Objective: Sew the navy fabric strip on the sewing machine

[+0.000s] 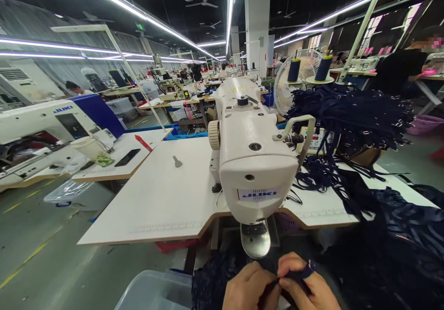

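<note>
My left hand and my right hand meet at the bottom edge, both pinched on a narrow dark navy strap that loops over my right finger. They are just below the presser area of a white JUKI sewing machine, whose head points at me. Dark navy lace fabric lies under my hands. A heap of navy straps is piled to the right of the machine, and more navy fabric spills over the right side.
The machine stands on a white sewing table. A second JUKI machine stands at the left beside a cup and a phone. Thread cones, a fan, a clear bin and a seated person surround me.
</note>
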`<state>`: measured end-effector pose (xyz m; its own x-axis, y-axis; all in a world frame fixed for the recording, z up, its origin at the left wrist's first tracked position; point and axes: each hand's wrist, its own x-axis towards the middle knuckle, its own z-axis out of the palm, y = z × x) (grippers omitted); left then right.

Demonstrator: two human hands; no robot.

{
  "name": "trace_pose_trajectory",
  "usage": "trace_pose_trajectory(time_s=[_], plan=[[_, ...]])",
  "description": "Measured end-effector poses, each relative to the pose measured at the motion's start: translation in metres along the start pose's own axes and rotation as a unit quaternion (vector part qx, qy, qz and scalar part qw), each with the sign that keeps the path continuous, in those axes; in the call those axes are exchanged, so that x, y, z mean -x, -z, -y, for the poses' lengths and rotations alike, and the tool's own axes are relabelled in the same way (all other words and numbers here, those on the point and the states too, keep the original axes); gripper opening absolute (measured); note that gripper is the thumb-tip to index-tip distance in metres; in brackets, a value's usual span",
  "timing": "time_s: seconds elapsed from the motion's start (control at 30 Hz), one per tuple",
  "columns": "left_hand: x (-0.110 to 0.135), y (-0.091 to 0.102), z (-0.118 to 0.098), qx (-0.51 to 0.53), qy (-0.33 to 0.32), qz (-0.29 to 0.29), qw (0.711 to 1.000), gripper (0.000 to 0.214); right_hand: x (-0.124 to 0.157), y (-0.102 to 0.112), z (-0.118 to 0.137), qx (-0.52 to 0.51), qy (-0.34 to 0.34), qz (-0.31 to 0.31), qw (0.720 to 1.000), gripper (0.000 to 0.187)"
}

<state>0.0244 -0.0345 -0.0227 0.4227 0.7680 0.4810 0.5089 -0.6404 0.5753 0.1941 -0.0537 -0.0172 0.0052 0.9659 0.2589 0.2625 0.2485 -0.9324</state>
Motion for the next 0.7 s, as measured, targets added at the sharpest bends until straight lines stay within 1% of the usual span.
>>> trace_pose_trajectory(time_s=[0.07, 0.13, 0.23, 0.33, 0.43, 0.5, 0.57, 0.6, 0.63, 0.67, 0.7], plan=[[-0.005, 0.009, 0.002, 0.024, 0.033, 0.026, 0.999, 0.021, -0.011, -0.002, 0.005, 0.002, -0.026, 0.033, 0.999, 0.025], [-0.014, 0.02, 0.005, 0.0, 0.036, 0.032, 0.999, 0.02, -0.024, -0.005, 0.009, 0.004, -0.034, 0.045, 0.998, 0.023], [-0.027, 0.036, 0.008, -0.108, 0.009, 0.01, 0.994, 0.016, -0.04, -0.013, 0.009, 0.026, -0.03, 0.037, 0.999, 0.017], [-0.033, 0.041, 0.012, -0.189, -0.019, -0.032, 0.981, 0.02, -0.047, -0.02, 0.005, 0.059, -0.017, 0.019, 0.998, 0.015], [-0.031, 0.033, 0.018, -0.246, -0.068, -0.112, 0.96, 0.024, -0.049, -0.023, -0.002, 0.047, -0.018, 0.007, 0.999, 0.016], [-0.027, 0.02, 0.023, -0.259, -0.133, -0.174, 0.941, 0.028, -0.052, -0.024, -0.005, 0.021, -0.034, -0.005, 0.999, 0.018], [-0.024, 0.005, 0.026, -0.258, -0.194, -0.233, 0.917, 0.035, -0.056, -0.024, -0.006, -0.013, -0.068, -0.011, 0.998, 0.02], [-0.023, -0.001, 0.026, -0.262, -0.206, -0.258, 0.907, 0.036, -0.057, -0.024, -0.006, -0.037, -0.089, -0.004, 0.995, 0.021], [-0.022, -0.006, 0.026, -0.271, -0.202, -0.277, 0.9, 0.035, -0.059, -0.024, -0.005, -0.069, -0.108, 0.007, 0.992, 0.022], [-0.022, -0.01, 0.025, -0.279, -0.189, -0.283, 0.898, 0.032, -0.061, -0.024, -0.005, -0.106, -0.123, 0.017, 0.987, 0.023], [-0.022, -0.011, 0.024, -0.284, -0.171, -0.277, 0.902, 0.03, -0.062, -0.023, -0.004, -0.14, -0.131, 0.027, 0.981, 0.024]])
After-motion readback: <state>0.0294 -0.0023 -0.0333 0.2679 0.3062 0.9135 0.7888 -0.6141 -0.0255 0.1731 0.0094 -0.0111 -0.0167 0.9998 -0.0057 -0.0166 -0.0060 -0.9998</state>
